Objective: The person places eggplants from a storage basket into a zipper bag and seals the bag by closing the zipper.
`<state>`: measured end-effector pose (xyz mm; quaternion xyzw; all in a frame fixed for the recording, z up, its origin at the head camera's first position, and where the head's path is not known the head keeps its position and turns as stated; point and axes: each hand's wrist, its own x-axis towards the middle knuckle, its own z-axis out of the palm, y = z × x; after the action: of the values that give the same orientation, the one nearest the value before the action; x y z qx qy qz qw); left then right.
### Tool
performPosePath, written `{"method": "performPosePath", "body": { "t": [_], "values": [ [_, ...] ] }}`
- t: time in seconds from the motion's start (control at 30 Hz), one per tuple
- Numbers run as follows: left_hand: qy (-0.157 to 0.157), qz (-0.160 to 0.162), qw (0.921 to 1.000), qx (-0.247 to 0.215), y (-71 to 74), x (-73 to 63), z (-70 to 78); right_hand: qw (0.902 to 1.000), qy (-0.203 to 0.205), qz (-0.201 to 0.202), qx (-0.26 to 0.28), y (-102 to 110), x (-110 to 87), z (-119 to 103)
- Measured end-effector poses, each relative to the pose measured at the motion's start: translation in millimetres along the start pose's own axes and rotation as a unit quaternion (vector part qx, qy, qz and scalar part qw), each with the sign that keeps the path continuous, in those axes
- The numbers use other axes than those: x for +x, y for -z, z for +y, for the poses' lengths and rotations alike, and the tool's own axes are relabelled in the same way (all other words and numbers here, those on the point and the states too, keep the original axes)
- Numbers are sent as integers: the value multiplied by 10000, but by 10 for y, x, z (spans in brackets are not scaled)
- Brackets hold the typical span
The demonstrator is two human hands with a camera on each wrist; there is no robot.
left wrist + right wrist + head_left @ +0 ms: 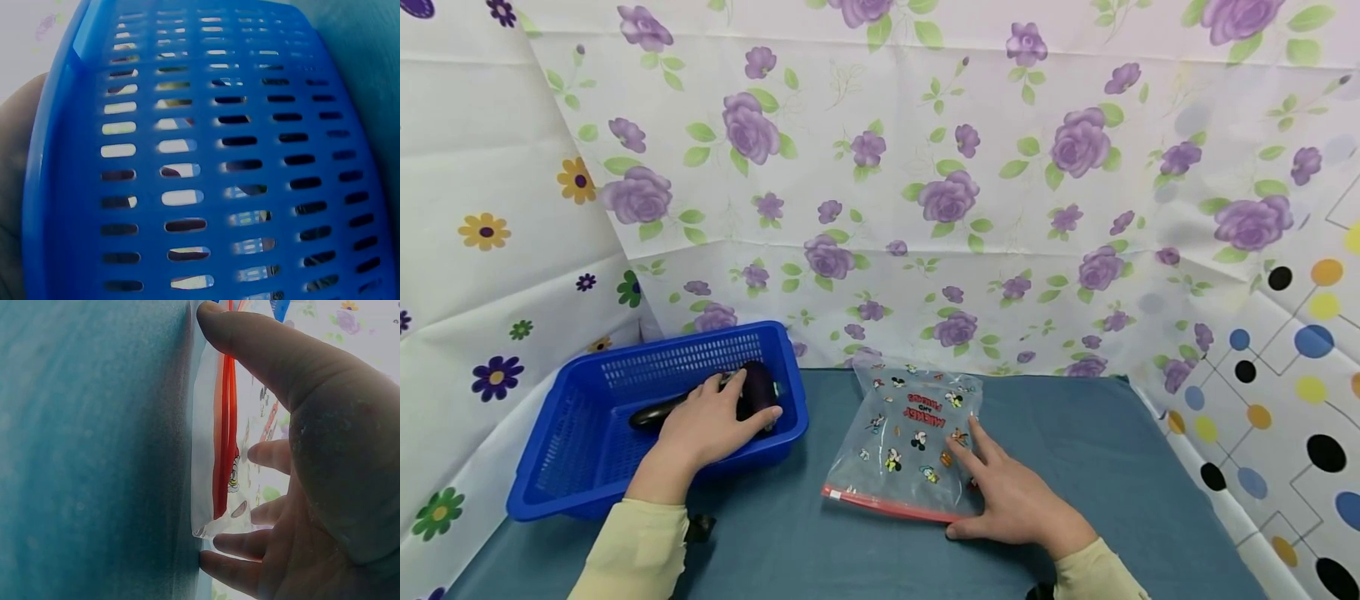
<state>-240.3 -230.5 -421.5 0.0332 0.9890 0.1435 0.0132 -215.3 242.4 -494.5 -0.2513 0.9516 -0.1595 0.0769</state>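
Observation:
A blue plastic basket (pixel 568 417) stands on the left of the table, with dark purple eggplants inside. One eggplant (pixel 760 382) lies at the basket's right end, and another dark, long one (pixel 651 414) shows left of the fingers. My left hand (pixel 700 429) reaches over the front rim, its thumb and fingers spread over the right-end eggplant. In the left wrist view, the slotted basket wall (pixel 206 150) hides most of the hand. A clear zip bag (pixel 880 433) with cartoon prints and a red slider strip lies flat. My right hand (pixel 1018 500), fingers spread, is at its right edge.
A blue-green cloth (pixel 1075 433) covers the table. Behind it hangs a white sheet with purple roses (pixel 947 200). Patterned sheets with daisies (pixel 497 379) and coloured dots (pixel 1326 454) close off the left and right sides.

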Motion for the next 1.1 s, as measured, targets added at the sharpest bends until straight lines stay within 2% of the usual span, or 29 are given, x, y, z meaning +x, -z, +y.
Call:
{"method": "performPosePath", "body": {
  "t": [0.2,0.37,0.7,1.1],
  "values": [
    [2,-85,10000,25,9,11,-53,10000,28,-17,-6,2,3,1],
    [25,-304,9995,-40,17,34,-86,10000,34,-22,-4,6,3,2],
    [-24,-626,9980,-113,57,89,-73,10000,46,-43,56,15,-7,-8],
    [-203,-1269,9917,-17,149,213,-89,10000,25,-42,30,3,2,7]
  ]
}}
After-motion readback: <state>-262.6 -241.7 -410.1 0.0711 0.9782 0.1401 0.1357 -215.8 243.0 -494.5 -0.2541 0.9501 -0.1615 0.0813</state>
